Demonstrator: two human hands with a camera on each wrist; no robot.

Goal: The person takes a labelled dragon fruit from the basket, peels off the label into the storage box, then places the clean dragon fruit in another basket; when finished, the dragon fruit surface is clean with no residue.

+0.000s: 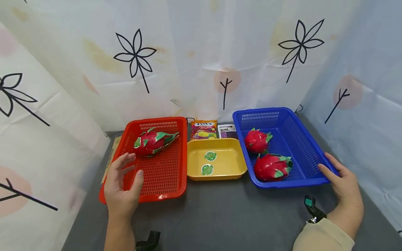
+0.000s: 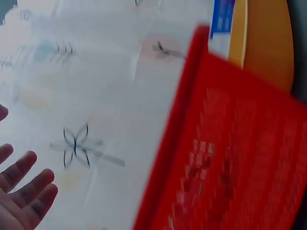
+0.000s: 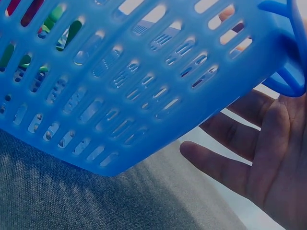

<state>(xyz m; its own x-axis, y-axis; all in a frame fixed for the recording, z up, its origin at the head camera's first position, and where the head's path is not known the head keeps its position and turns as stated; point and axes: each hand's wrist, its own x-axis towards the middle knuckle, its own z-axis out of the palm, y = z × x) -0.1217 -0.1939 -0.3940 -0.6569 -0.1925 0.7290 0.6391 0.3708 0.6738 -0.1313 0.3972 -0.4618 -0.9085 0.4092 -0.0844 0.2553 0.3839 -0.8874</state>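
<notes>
In the head view, your right hand pinches the rim of the blue basket, right of frame; any shift should be smooth, since its two dragon fruits could roll. Your left hand, lower left, spreads wide by the red basket. The left wrist view shows those fingers apart from it. In the right wrist view, fingers sit outside the slotted wall; support it evenly.

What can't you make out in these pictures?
Head view: lower part of the purple packet, hidden behind the yellow tray.
Head view: wording on the green stickers, too small.
Left wrist view: part of the left hand, cut off by the edge.
Right wrist view: much of the dragon fruit, hidden by the blue basket.
</notes>
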